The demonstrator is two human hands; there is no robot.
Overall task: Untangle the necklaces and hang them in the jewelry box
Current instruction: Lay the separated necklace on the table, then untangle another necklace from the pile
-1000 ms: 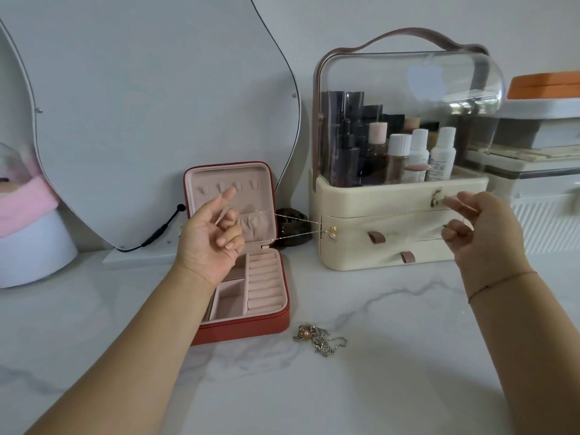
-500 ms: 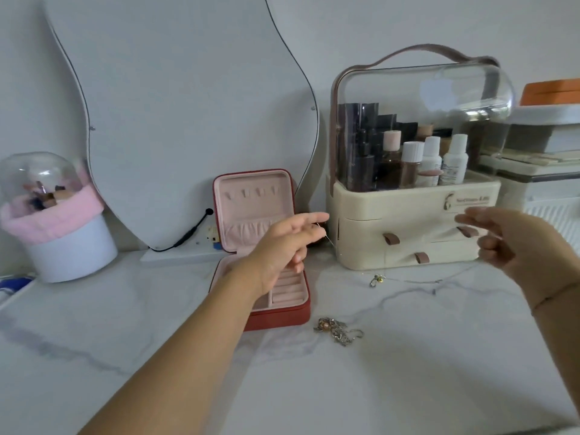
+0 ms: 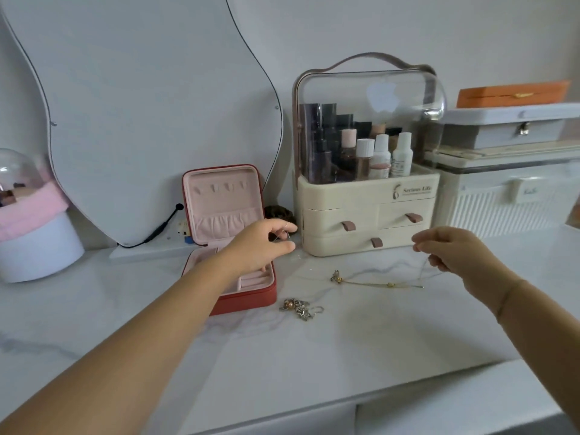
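Currently held: gold necklace [image 3: 376, 283], its fine chain strung between both hands, pendant and middle sagging onto the marble counter [image 3: 314, 356].
Left hand [image 3: 260, 243]: over the box's right edge, thumb and forefinger pinched together on one chain end.
Right hand [image 3: 455, 251]: before the cream cosmetics organizer [image 3: 345, 199], fingertips closed on the other end.
Jewelry box [image 3: 244, 301]: red, open, lid upright.
Tangled necklaces [image 3: 298, 307]: small heap on the counter, just beside the box's front right corner.
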